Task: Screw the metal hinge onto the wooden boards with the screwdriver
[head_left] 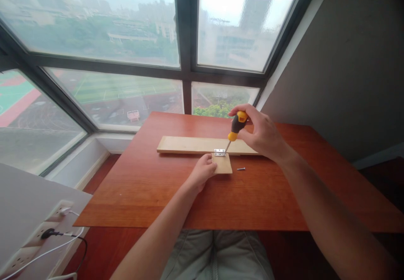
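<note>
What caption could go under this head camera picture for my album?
Right hand sets a screwdriver on a hinge while the left hand steadies a small wood piece.

The counter (142,187) is reddish-brown with fine wood grain. The plank (189,144) and block (224,165) are pale tan wood. The hinge (219,152) is silver. The screwdriver (236,126) has a yellow-orange and black handle and a silver shaft. The screw (241,169) is dark grey. The window frame (186,74) is black, the wall (347,74) grey, the power strip (38,233) white and the shorts (217,254) grey-green.
</note>
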Available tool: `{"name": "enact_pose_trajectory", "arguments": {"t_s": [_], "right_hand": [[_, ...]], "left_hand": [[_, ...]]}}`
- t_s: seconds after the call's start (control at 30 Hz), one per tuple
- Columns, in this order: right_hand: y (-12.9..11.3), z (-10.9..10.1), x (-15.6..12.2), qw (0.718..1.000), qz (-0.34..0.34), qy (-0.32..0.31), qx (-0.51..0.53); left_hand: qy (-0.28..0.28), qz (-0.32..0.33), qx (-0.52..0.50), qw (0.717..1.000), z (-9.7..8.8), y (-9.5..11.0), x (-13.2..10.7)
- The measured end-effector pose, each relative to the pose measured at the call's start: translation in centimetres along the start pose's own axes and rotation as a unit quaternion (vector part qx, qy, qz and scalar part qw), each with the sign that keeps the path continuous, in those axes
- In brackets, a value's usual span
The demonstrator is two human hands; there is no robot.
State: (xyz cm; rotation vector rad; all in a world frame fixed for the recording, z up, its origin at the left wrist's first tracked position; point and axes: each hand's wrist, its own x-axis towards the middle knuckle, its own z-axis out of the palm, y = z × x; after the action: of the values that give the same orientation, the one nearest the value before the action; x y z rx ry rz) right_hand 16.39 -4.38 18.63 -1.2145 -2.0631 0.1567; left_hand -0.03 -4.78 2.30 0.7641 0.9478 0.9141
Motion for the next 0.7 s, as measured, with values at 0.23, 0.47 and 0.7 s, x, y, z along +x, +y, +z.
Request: {"name": "enact_pose_trajectory", "arguments": {"t_s": [0.23, 0.47, 0.7], "right_hand": [[0.30, 0.55, 0.30, 0.978, 0.094, 0.035, -0.181], [0.83, 0.50, 0.16, 0.975, 0.112, 0.034, -0.190], [0.71, 0.26, 0.17, 0.957, 0.131, 0.055, -0.251]], "left_hand": [[-0.001, -0.001, -0.003, 1.000, 0.05, 0.03, -0.02], [0.007, -0.003, -0.001, 1.000, 0.11, -0.01, 0.08], [0.009, -0.004, 0.001, 1.000, 0.18, 0.07, -0.05]]}}
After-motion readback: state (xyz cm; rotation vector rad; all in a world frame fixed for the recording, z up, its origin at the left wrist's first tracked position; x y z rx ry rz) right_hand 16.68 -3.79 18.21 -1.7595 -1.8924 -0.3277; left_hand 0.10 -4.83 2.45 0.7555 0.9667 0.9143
